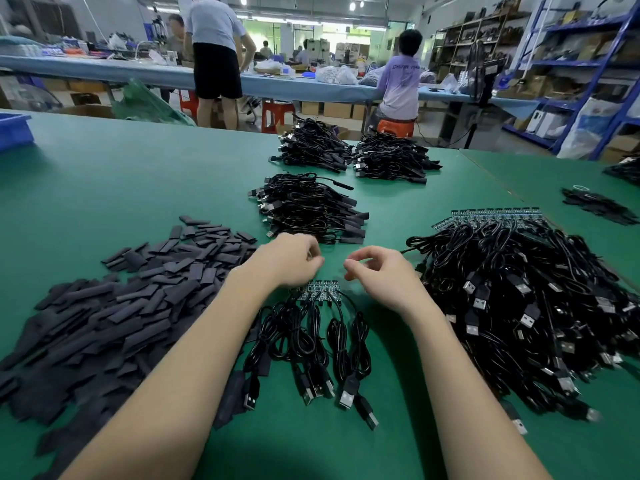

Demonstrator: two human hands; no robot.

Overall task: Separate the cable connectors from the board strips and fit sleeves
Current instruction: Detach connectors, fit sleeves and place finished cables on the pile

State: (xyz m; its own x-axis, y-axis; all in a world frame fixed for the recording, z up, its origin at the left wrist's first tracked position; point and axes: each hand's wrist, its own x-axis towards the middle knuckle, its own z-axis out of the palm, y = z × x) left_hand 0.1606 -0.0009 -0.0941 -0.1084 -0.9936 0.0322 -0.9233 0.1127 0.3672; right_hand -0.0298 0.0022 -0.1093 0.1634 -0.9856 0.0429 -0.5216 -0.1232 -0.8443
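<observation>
Green table (138,174) is carrying: loose sleeves (114,306) piling at left, big cable heap with board strips (519,289) sitting at right, one small strip with cables (318,327) lying near centre, three finished bundles (308,206) resting further back, blue bin (12,129) sitting at far left edge

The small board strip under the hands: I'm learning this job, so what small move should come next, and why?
Probably lower both hands onto the board strip and pinch its end piece to snap it off. The left hand and right hand hover over it with fingers curled and seemingly empty, its cables are still joined, and the sleeves lie at the left.
</observation>
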